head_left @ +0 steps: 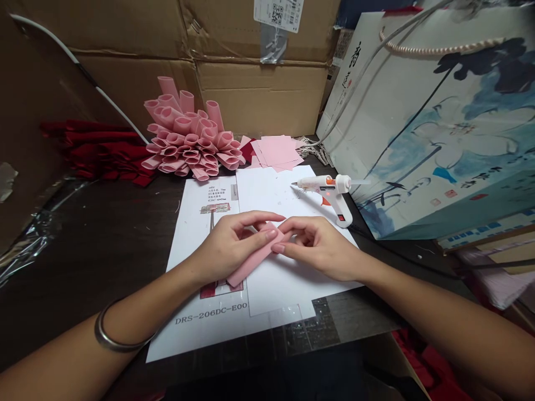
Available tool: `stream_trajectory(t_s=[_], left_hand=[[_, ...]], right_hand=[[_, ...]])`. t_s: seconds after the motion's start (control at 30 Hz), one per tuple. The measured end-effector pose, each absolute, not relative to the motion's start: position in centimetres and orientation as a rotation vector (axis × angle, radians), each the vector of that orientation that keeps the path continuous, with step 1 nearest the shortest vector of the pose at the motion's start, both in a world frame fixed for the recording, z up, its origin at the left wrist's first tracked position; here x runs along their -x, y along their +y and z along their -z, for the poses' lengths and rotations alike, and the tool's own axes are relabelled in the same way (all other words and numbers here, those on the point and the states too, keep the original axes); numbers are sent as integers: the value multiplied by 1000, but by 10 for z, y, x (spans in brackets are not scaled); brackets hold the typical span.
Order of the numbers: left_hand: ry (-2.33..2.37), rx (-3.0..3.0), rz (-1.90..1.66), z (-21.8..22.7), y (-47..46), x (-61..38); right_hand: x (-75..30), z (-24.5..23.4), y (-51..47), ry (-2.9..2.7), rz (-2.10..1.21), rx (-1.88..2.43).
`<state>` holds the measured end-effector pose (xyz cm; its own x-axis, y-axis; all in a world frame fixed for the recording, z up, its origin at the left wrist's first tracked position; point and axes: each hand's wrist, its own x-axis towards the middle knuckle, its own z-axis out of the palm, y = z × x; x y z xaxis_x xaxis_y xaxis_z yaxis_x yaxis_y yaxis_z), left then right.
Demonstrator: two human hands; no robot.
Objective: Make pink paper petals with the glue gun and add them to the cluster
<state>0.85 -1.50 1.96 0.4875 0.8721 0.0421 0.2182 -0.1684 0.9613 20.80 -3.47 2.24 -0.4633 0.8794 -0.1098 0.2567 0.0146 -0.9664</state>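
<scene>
Head view: pink foam strip (251, 263) pinched and bent between fingertips of left hand (228, 248) and right hand (320, 248), both hands curled, strip held just above white paper sheet (292, 195). Printed spec sheet (200, 234) laid beneath. Hot glue gun (330, 192) placed near right hand. Rolled pink foam flower (188, 136), cut pink squares (278, 153) set farther back.

Fingers (254, 223) hide the pink strip's (251, 267) middle; the printed sheet's (196, 223) small text is unreadable; the gift bag (430, 111) runs off the right edge.
</scene>
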Motion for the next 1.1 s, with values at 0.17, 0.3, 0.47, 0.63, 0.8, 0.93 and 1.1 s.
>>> stream_trajectory(t_s=[0.17,0.3,0.47,0.63,0.8,0.93,1.1], left_hand=[[952,-1746,-777,-20,-11,-6],[987,-1791,-816,-17,-4,1],[1006,-1901,-784,-16,-1,2],[1178,-2320,-980,-16,-6,-1],[1037,-2475,-853,-14,-15,-5],[1035,-2479,-722,-9,-15,-8],[945,-2451,-648,-8,-13,-9]], right_hand=[[-207,-22,-32,-1553,-1552,1154],[-212,-27,-27,-1462,-1454,1291],[-216,-23,-23,-1532,-1405,1268],[-211,-21,-24,-1578,-1382,1318],[-203,-14,-27,-1543,-1486,1302],[-202,-8,-27,-1633,-1367,1390],[-201,-8,-25,-1712,-1269,1398]])
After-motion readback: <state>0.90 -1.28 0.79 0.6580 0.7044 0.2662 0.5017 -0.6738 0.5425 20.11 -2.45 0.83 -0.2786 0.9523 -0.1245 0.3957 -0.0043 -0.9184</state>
